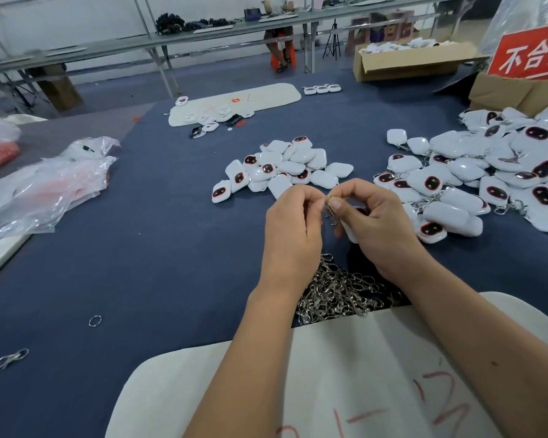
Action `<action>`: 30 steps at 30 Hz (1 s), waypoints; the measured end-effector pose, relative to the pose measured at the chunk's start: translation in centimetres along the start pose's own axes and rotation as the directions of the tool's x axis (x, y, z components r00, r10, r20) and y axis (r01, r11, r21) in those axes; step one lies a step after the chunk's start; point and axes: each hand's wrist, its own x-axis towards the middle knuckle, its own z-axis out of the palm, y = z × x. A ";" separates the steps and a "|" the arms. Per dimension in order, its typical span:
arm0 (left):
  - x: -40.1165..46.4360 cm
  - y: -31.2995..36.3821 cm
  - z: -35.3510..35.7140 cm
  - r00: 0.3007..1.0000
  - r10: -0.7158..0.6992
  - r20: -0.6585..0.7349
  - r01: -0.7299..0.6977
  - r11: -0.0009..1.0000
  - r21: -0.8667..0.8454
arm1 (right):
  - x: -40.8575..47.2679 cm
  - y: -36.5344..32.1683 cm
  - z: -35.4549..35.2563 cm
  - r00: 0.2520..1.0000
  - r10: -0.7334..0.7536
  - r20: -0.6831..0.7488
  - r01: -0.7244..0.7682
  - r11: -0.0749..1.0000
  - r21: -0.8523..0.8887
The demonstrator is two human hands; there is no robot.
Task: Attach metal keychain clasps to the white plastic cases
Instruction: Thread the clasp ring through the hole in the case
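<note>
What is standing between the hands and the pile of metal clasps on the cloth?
Nothing visible. The pile of clasps lies directly under the left hand and right hand, which already pinch one clasp together.

Bright, even overhead light; soft shadows; glare on cases (462, 170); wide-angle edge bending.

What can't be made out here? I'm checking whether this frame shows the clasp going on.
- Head view: the white case is mostly hidden behind the right hand.
- Where the clasp meets the case: covered by fingers of both hands.
- Red sign: cut off by the right edge.
</note>
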 end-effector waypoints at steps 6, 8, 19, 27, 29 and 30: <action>0.0 0.1 0.0 0.999 -0.014 -0.036 0.014 1.000 0.020 | -0.1 0.1 0.1 1.000 -0.009 0.003 0.009 0.999 -0.040; -0.1 0.1 0.0 0.999 -0.010 -0.043 0.011 0.999 0.032 | 0.0 0.2 0.1 1.000 -0.011 0.006 0.012 0.998 -0.064; 0.2 -0.2 0.1 0.992 -0.106 -0.060 0.103 0.993 -0.062 | -0.1 0.0 0.3 0.999 -0.007 0.048 0.013 0.992 -0.129; 0.2 -0.6 0.0 0.991 -0.137 -0.005 0.137 0.989 -0.055 | 0.0 0.4 0.5 0.997 -0.055 -0.047 0.039 0.957 -0.286; 0.2 -0.8 -0.1 0.992 -0.125 0.019 0.126 0.992 -0.002 | 0.0 0.4 0.6 0.996 -0.051 -0.069 0.026 0.945 -0.325; 0.1 -1.0 -0.2 0.993 -0.116 0.034 0.115 0.993 0.027 | 0.1 0.5 0.5 0.995 -0.043 -0.087 0.012 0.943 -0.334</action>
